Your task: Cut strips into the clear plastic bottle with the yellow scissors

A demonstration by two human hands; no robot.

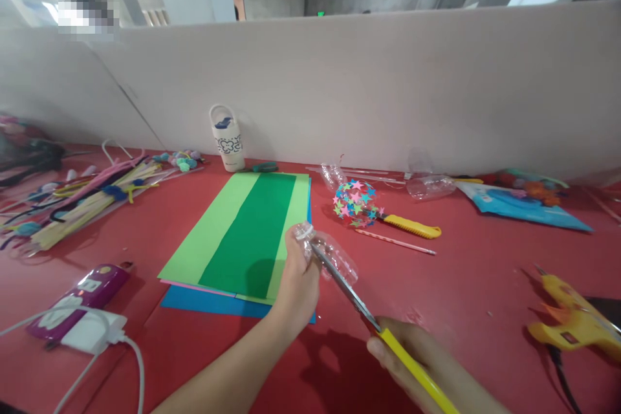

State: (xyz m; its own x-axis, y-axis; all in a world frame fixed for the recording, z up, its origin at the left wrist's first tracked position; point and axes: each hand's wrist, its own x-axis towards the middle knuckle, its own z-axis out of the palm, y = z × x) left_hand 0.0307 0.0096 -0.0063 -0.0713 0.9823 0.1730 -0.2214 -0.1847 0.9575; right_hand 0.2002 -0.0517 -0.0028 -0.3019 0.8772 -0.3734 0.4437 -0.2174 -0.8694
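My left hand (299, 278) is closed round the neck end of a small clear plastic bottle (342, 262), held above the table's middle. The bottle's body points to the right, and my fingers hide part of it. In my right hand (412, 352) is a pair of scissors (347, 290) with yellow handles and long metal blades. The blade tips reach the bottle just beside my left fingers; whether they have cut into it I cannot tell. Under and behind my left hand lies a stack of coloured paper (245, 233), green sheets on top and blue below.
Beyond the bottle are a star-covered clear piece (356, 202), a yellow utility knife (412, 226) and a striped pencil (395, 242). A yellow glue gun (575, 317) lies right. A white tumbler (228, 142) stands at the back; a purple corded device (80, 301) lies left.
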